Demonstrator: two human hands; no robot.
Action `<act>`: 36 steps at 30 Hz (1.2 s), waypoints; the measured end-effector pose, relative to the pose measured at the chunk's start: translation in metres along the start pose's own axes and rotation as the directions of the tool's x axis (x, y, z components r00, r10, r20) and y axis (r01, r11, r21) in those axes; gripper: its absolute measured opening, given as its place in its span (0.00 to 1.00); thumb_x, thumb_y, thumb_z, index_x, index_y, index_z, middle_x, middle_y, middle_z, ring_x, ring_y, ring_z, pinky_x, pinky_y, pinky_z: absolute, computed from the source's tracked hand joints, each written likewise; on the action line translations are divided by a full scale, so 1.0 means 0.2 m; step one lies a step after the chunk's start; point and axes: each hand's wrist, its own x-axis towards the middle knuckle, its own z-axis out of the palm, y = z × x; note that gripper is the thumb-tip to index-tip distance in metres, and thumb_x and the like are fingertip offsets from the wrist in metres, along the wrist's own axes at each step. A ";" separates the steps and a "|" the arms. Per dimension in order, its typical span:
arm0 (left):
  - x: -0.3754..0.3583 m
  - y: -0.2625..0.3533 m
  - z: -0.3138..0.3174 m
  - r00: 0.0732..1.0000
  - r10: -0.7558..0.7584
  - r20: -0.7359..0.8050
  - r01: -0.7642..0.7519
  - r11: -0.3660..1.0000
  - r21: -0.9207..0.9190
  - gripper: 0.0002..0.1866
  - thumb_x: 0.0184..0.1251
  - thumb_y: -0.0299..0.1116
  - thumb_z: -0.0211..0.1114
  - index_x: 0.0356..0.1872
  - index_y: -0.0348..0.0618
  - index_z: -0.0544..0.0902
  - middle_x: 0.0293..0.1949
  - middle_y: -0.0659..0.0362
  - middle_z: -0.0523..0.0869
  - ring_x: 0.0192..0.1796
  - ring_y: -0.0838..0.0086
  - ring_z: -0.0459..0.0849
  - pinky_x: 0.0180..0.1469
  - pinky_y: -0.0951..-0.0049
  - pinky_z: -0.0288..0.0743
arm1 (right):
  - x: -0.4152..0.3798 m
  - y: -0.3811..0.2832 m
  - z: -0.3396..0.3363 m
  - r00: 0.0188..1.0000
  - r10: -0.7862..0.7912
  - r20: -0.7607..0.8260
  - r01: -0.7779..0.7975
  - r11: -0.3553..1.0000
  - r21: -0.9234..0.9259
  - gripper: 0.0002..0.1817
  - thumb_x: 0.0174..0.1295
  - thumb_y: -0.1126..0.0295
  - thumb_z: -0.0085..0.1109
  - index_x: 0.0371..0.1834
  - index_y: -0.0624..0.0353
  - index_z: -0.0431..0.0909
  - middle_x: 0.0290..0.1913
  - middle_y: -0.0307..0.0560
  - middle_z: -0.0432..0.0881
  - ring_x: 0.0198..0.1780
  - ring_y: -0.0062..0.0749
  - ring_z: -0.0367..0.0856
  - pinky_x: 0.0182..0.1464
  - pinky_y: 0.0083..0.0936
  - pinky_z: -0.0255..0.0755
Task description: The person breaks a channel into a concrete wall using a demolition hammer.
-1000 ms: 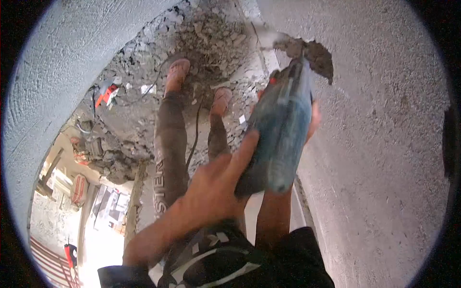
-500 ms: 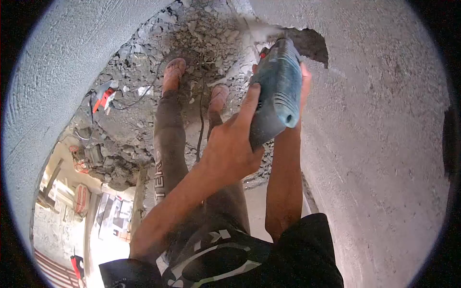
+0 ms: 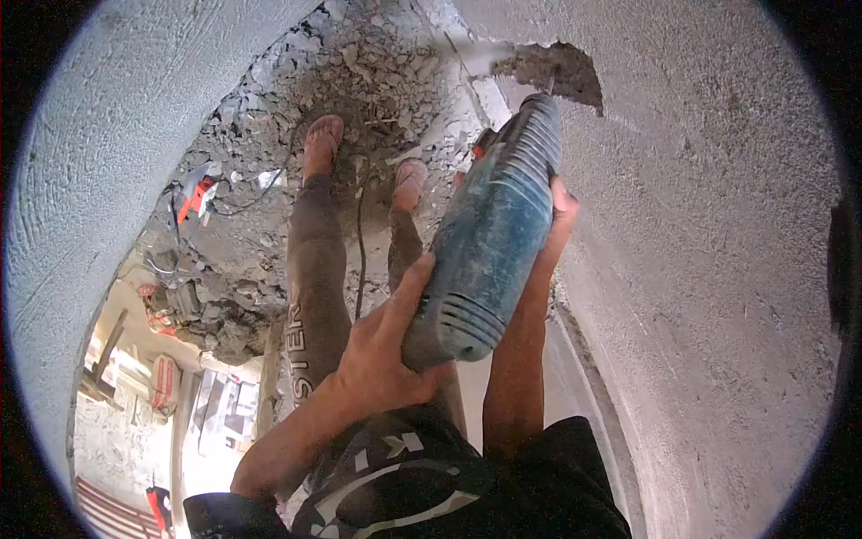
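A dusty blue rotary hammer drill (image 3: 494, 229) slants across the middle of the view, its nose toward the wall. My left hand (image 3: 386, 337) is closed around its rear handle, fingers partly hidden behind the body. Under the front part, my right hand (image 3: 558, 216) grips the far side; most of its fingers are hidden by the tool. A thin bit shows at the nose, close to a rough broken-out hole (image 3: 570, 76) in the plastered wall (image 3: 682, 234). Whether the tip touches the wall cannot be made out.
Broken rubble (image 3: 386, 67) covers the floor around my sandalled feet (image 3: 323, 139). A dark cable (image 3: 361, 242) runs between my legs. On the left lies a red-and-grey tool (image 3: 197, 193) with a cord. Another rough wall (image 3: 99, 171) curves up at the left.
The hammer drill has drawn back from the hole toward my body, its rear end moving down and left. Both hands have moved back with it, and more of the hole and bit shows.
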 end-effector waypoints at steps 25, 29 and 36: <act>0.39 0.10 0.28 0.951 -0.274 -0.142 0.243 0.949 -0.200 0.56 0.48 0.28 0.72 0.79 0.41 0.46 0.66 0.37 0.72 0.70 0.46 0.73 0.70 0.57 0.68 | 0.44 -0.15 -0.17 0.991 0.114 0.076 -0.096 0.973 -0.208 0.30 0.62 0.43 0.54 0.52 0.61 0.79 0.44 0.49 0.85 0.43 0.38 0.84 0.49 0.35 0.78; 0.45 -0.06 0.21 0.948 -0.244 -0.206 0.225 0.968 -0.113 0.54 0.50 0.27 0.69 0.78 0.44 0.47 0.57 0.33 0.79 0.60 0.39 0.79 0.64 0.51 0.72 | 0.52 -0.06 -0.03 0.985 0.148 0.091 -0.131 0.977 -0.171 0.32 0.63 0.41 0.52 0.52 0.61 0.78 0.42 0.49 0.84 0.44 0.40 0.83 0.47 0.37 0.78; 0.01 -0.12 -0.03 0.984 -0.134 -0.118 0.138 0.990 0.029 0.54 0.48 0.25 0.71 0.79 0.47 0.52 0.55 0.36 0.82 0.57 0.37 0.81 0.58 0.50 0.77 | 0.06 0.18 -0.03 0.996 0.083 -0.028 -0.086 0.987 -0.134 0.34 0.64 0.45 0.52 0.57 0.69 0.75 0.49 0.59 0.83 0.52 0.50 0.83 0.57 0.45 0.78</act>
